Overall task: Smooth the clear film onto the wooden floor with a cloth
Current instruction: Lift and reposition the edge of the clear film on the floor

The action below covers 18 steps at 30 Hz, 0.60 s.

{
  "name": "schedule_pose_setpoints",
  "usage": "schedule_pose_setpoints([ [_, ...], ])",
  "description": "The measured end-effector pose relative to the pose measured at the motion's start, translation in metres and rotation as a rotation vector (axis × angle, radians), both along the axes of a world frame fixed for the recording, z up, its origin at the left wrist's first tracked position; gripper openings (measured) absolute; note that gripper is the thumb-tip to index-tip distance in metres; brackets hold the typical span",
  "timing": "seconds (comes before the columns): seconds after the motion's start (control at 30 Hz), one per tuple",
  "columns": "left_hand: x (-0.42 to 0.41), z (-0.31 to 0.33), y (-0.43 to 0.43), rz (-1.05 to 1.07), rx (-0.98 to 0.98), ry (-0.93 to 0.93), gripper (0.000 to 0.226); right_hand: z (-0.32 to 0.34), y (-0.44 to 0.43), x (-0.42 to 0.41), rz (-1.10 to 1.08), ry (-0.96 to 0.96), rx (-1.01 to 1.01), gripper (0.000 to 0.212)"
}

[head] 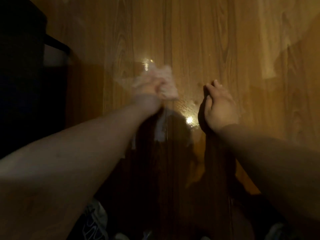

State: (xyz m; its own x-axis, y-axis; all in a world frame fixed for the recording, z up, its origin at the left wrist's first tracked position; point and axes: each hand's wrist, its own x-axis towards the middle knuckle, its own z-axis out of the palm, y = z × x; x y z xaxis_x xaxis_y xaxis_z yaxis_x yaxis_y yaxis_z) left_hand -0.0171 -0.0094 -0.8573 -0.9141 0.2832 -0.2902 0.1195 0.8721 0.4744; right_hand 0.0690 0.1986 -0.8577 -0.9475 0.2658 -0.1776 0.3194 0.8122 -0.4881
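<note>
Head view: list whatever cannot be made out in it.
In the head view:
The cloth: motion blur hides its folds and the grip of the left hand.
The clear film: only glints show; its edges vanish in shadow.
The dark furniture: underexposed, cut off by the left edge.
The right hand: its back hides what the palm touches.

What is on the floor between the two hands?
In the head view, only glossy clear film over the brown wooden floor lies between the left hand, gripping a pale cloth, and the right hand.
</note>
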Motion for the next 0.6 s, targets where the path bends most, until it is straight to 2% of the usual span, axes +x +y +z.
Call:
schedule_pose_setpoints([
  [0.07,0.034,0.003,0.041,-0.371,-0.004,-0.128,0.049,0.000,0.008,0.002,-0.203,0.097,-0.081,0.041],
  [0.1,0.050,0.001,0.048,-0.475,-0.006,-0.164,0.054,0.000,0.010,0.002,-0.321,0.112,-0.126,0.041],
  [0.17,0.062,-0.003,0.036,-0.478,0.034,-0.088,0.064,0.001,0.010,0.003,-0.456,0.067,-0.184,0.043],
  [0.2,0.062,-0.005,0.023,-0.380,0.031,-0.020,0.068,0.002,0.008,0.006,-0.404,-0.006,-0.170,0.045],
  [0.27,0.061,-0.002,-0.001,-0.144,-0.048,0.048,0.068,-0.002,-0.007,0.016,-0.093,-0.185,-0.095,0.053],
  [0.33,0.051,0.000,-0.026,-0.015,-0.207,-0.087,0.071,-0.005,-0.024,0.032,0.202,-0.263,-0.050,0.062],
  [0.4,0.041,0.006,-0.037,-0.044,-0.295,-0.237,0.081,-0.004,-0.039,0.050,0.461,-0.188,0.065,0.061],
  [0.5,0.030,0.009,-0.034,-0.057,-0.323,-0.337,0.098,-0.004,-0.047,0.074,0.815,-0.086,0.186,0.055],
  [0.53,0.026,0.009,-0.034,-0.074,-0.342,-0.357,0.103,-0.005,-0.039,0.075,0.815,-0.098,0.221,0.054],
  [0.6,0.019,0.009,-0.038,-0.150,-0.421,-0.358,0.111,-0.009,-0.004,0.071,0.587,-0.179,0.309,0.058],
])
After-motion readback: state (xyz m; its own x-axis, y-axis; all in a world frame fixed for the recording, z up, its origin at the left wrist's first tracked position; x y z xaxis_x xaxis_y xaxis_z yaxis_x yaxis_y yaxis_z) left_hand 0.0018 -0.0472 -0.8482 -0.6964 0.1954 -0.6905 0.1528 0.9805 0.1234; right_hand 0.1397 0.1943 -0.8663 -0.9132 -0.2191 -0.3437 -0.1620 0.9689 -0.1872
